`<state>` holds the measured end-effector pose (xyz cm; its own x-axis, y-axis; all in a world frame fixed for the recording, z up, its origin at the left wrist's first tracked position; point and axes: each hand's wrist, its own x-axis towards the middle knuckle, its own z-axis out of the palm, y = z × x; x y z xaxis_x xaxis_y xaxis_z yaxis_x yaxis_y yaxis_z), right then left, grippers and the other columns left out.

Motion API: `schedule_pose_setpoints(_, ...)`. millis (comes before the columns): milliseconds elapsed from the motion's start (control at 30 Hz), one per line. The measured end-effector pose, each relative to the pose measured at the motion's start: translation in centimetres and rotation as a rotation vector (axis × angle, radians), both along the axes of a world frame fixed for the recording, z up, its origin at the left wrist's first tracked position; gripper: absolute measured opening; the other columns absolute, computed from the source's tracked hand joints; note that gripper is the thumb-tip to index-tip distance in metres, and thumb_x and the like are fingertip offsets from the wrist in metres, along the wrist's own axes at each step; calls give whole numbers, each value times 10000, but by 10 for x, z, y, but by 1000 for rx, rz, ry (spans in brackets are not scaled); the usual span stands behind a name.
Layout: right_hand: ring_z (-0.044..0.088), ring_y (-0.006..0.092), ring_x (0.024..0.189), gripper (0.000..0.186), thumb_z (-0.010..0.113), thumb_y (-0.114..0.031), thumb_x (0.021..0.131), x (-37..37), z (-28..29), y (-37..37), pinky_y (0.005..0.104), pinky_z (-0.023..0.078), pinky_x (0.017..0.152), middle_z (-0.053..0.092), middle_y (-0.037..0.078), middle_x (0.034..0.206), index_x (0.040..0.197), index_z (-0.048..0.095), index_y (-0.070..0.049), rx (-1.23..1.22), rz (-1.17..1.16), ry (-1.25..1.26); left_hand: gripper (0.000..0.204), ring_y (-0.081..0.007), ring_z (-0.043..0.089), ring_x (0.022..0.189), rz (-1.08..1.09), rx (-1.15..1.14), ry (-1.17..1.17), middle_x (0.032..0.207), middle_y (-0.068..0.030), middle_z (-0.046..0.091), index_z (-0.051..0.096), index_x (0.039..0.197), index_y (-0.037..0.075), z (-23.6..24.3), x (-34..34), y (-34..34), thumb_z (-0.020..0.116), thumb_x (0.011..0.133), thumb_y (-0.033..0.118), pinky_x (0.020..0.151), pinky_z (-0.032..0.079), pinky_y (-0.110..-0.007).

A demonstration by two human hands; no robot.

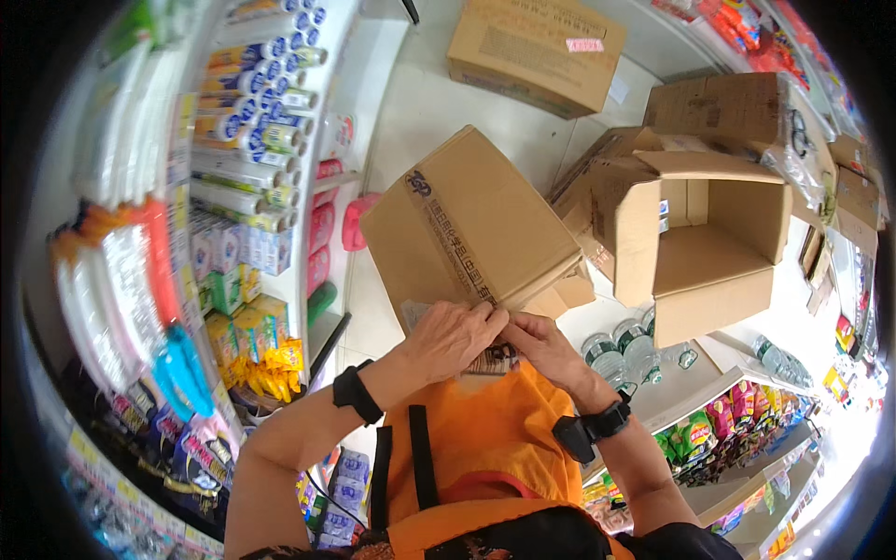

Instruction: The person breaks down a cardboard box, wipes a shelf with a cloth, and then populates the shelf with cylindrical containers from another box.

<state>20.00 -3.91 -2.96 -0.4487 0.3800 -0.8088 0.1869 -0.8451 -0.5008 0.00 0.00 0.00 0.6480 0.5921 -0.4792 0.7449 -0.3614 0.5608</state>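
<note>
A closed cardboard box (476, 219) stands tilted in front of me, with a strip of printed packing tape (451, 245) along its top seam. At the near end of that strip my left hand (453, 336) rests on the box edge, its fingers bent and pressed together. Close against it, my right hand (551, 350) is closed in a pinch, its fingertips meeting those of the left. Whatever lies between the fingertips is mostly hidden. A bit of clear film shows beside my left hand, and a small dark, printed patch appears below the fingers.
An open, emptied-looking carton (714, 233) lies to the right, flaps out. Another closed carton (532, 56) sits at the far side. Stocked shelves (257, 121) flank my left. Clear plastic bottles (621, 350) and a snack shelf (719, 420) are at the right.
</note>
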Motion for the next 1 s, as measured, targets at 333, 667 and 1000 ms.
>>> schedule_pose_setpoints(333, 607, 144, 913, 494, 635, -369, 927, 10, 221, 15, 267, 521, 692, 659, 121, 1067, 1218, 573, 25, 455, -115, -115, 253, -319, 644, 698, -325, 5, -375, 805, -104, 608, 537, 888, 27, 221, 28, -19, 682, 731, 163, 571, 508, -395)
schedule_pose_setpoints(667, 652, 129, 660, 276, 605, -186, 949, 37, 340, -7, 245, 558, 528, 668, 82, 850, 1120, 580, 29, 603, 45, -72, 206, -378, 543, 622, 33, -148, -651, 675, -183, 553, 538, 779, 10, 325, 23, -34, 618, 883, 170, 572, 428, -401)
schedule_pose_setpoints(1000, 659, 162, 590, 281, 652, -248, 919, 155, 360, -20, 261, 543, 512, 669, 81, 738, 1024, 625, 11, 623, -235, -8, 501, -67, 522, 547, 734, -371, -649, 632, -1, 570, 621, 725, 83, 366, -6, 1, 427, 1010, 446, 535, 402, -211)
